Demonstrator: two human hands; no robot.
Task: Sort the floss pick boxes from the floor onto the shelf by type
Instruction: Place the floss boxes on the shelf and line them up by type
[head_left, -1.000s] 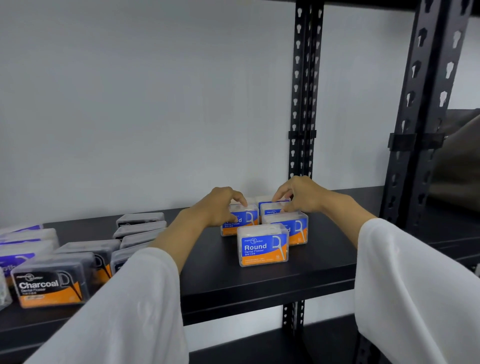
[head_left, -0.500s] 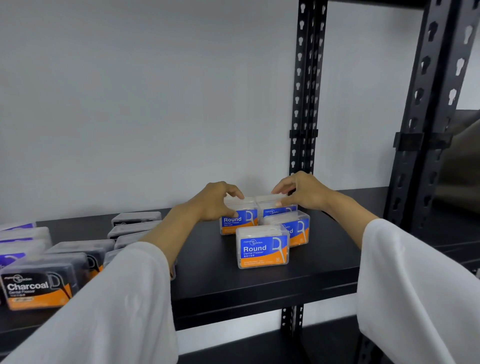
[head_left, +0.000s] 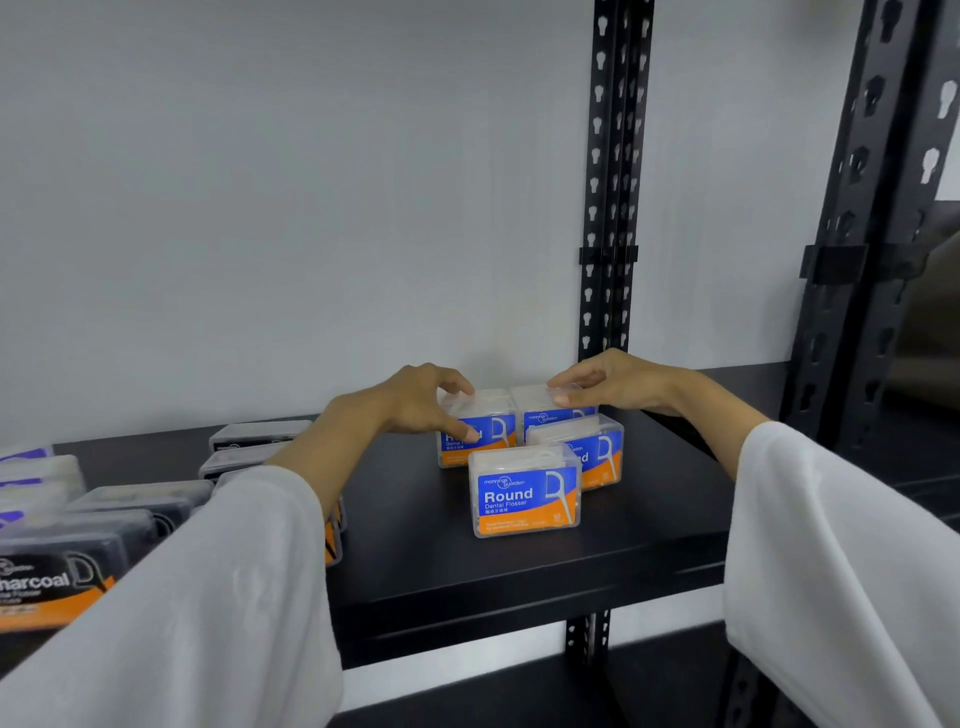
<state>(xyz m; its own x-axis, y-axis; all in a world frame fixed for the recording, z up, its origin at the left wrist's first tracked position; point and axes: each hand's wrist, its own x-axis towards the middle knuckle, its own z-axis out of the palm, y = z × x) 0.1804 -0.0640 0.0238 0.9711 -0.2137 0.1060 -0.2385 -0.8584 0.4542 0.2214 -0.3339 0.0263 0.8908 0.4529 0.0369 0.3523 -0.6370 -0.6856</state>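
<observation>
**Both hands on the back row of Round boxes**

Black metal shelving stands against a pale wall, and on its shelf (head_left: 519, 566) we see the floss pick boxes grouped by type. Our left hand (head_left: 415, 402) curls over the rear left Round box (head_left: 480, 431), fingers on its clear lid and thumb down on the blue label — a grip, as far as we can tell. Our right hand (head_left: 610, 387) pinches the top of the rear right Round box (head_left: 545, 408), which sits touching its neighbour. Just nearer to us than the right hand stands a third Round box (head_left: 592, 457), and nearer still, between the two wrists, a fourth Round box (head_left: 524, 493) stands alone at the front. Out past the left forearm lie the dark Charcoal boxes (head_left: 57, 571) in rows — partly hidden by the white sleeve (head_left: 208, 597). Beyond those, at the far left edge, are purple-labelled boxes (head_left: 31, 483), too blurred to read.
</observation>
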